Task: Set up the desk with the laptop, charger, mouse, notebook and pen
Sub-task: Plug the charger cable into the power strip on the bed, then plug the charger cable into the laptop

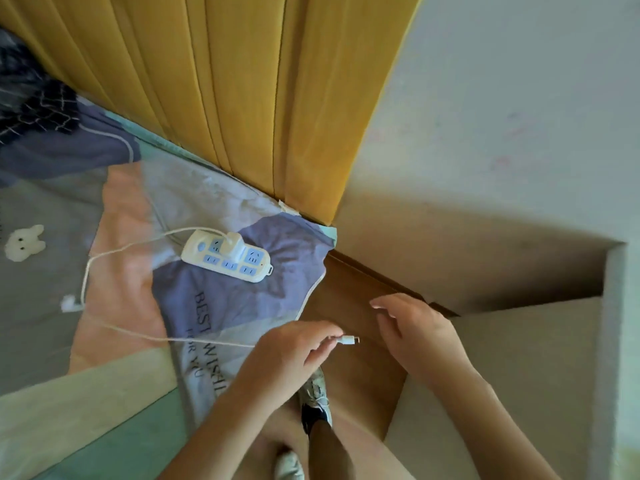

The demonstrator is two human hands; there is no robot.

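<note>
Only 1 view here, the head cam looking down at a bed corner. The left hand (298, 344) has its fingers pinched together on the cable (194, 341) just behind the plug (349, 340), so the metal tip pokes out to the right. The right hand (412, 327) hangs just beside that tip with fingers loosely apart, gripping nothing and not touching the plug as far as I can see.

The charger (231, 244) is a white brick, plugged into a power strip (227, 258) lying on the bedsheet (221, 299) near the yellow headboard (242, 98). From there the cable loops out left across the sheet and comes back to the left hand.

Handling-wise, I'd say the cable is light and floppy – it'll drag and snag on the sheet if you yank it. The plug end is the stiff bit, so holding right behind it makes sense. To free the brick, I'd grab the brick itself and hold the strip down, since the strip looks light enough to lift with it.

Hard to see: no desk, laptop, mouse, notebook or pen in frame. There's a small white lump on the cable's far left loop – can't tell what it is. Everything's a bit blurry.
</note>
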